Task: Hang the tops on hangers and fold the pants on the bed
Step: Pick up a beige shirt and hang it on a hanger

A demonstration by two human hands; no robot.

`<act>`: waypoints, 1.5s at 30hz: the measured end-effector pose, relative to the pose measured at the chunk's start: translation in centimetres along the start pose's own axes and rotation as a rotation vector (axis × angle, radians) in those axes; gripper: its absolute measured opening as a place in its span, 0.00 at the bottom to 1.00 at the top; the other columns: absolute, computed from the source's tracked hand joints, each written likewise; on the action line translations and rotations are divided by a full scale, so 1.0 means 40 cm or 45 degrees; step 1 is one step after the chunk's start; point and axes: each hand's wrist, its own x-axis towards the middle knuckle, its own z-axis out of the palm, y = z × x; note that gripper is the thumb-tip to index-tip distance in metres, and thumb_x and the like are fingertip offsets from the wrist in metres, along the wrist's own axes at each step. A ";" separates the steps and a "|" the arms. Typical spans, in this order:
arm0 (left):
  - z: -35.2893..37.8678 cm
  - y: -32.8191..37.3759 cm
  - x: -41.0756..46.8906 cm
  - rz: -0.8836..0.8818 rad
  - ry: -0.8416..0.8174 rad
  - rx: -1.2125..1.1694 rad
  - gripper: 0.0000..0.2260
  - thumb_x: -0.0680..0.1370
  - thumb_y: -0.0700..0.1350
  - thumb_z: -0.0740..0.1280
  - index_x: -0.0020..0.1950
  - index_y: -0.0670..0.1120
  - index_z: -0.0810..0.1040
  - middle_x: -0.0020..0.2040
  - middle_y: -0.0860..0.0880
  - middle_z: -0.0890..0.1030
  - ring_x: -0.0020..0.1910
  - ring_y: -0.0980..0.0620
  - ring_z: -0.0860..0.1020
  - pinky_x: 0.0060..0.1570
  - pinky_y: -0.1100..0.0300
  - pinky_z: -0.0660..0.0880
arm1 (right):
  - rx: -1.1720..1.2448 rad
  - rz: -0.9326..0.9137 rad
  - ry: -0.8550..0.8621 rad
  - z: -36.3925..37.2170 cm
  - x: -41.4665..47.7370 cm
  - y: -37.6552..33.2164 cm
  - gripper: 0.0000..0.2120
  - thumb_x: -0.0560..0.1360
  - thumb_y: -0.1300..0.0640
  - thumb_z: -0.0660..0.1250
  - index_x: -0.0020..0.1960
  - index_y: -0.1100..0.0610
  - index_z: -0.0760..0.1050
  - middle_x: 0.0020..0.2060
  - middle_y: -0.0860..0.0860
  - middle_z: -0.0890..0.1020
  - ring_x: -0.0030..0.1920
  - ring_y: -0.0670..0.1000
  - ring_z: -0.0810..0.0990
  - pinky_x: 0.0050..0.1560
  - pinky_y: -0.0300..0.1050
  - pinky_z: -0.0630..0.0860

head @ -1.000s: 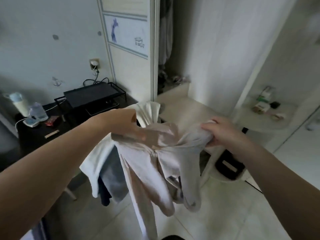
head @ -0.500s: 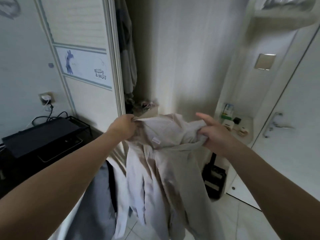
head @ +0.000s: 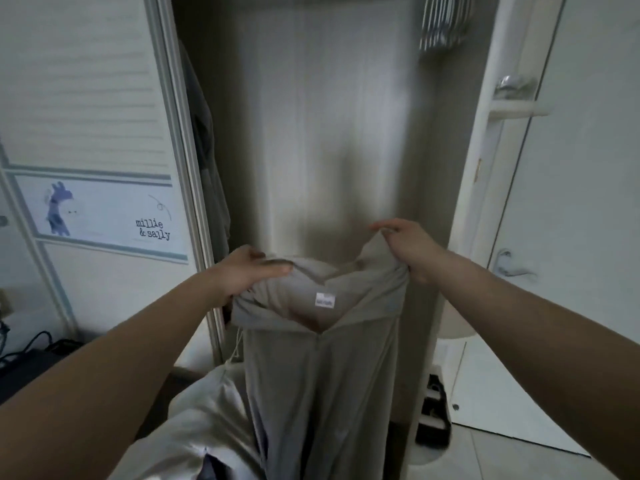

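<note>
A pair of beige pants (head: pixel 322 368) hangs in front of me, waistband up, with a small white label inside the back of the waist. My left hand (head: pixel 247 271) grips the left side of the waistband. My right hand (head: pixel 407 249) pinches the right side, a little higher. The waistband is stretched open between the two hands and the legs hang straight down out of the frame. No hanger is in view.
An open wardrobe (head: pixel 332 133) stands straight ahead, with dark clothes (head: pixel 204 140) hanging at its left and a striped garment (head: pixel 443 22) at top right. A sliding door (head: pixel 93 133) is left. A white door with a handle (head: pixel 509 266) is right. More pale cloth (head: pixel 194 427) lies below.
My view has swung up and right, from the dark side table to the open wardrobe. Both hands have raised the pants and spread the waistband wider, so the legs now hang straight.
</note>
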 end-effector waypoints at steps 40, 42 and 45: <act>-0.251 0.956 0.693 0.681 0.582 -0.231 0.12 0.84 0.41 0.59 0.42 0.40 0.72 0.37 0.39 0.75 0.32 0.43 0.76 0.28 0.57 0.71 | -2.133 -0.433 1.292 -0.314 0.873 -0.777 0.21 0.82 0.60 0.52 0.73 0.55 0.70 0.70 0.59 0.70 0.69 0.62 0.68 0.65 0.51 0.65; -0.256 0.953 0.709 0.677 0.623 -0.223 0.14 0.84 0.43 0.60 0.40 0.41 0.71 0.33 0.42 0.73 0.25 0.46 0.73 0.19 0.66 0.66 | -2.103 -0.427 1.276 -0.323 0.894 -0.772 0.20 0.82 0.60 0.54 0.71 0.55 0.72 0.69 0.59 0.72 0.68 0.61 0.71 0.63 0.51 0.67; -0.259 0.941 0.730 0.679 0.634 -0.213 0.15 0.84 0.44 0.60 0.39 0.42 0.69 0.32 0.43 0.70 0.22 0.48 0.71 0.20 0.65 0.65 | -1.976 -0.460 1.268 -0.335 0.908 -0.777 0.19 0.80 0.63 0.56 0.68 0.57 0.75 0.65 0.58 0.77 0.65 0.61 0.77 0.61 0.52 0.71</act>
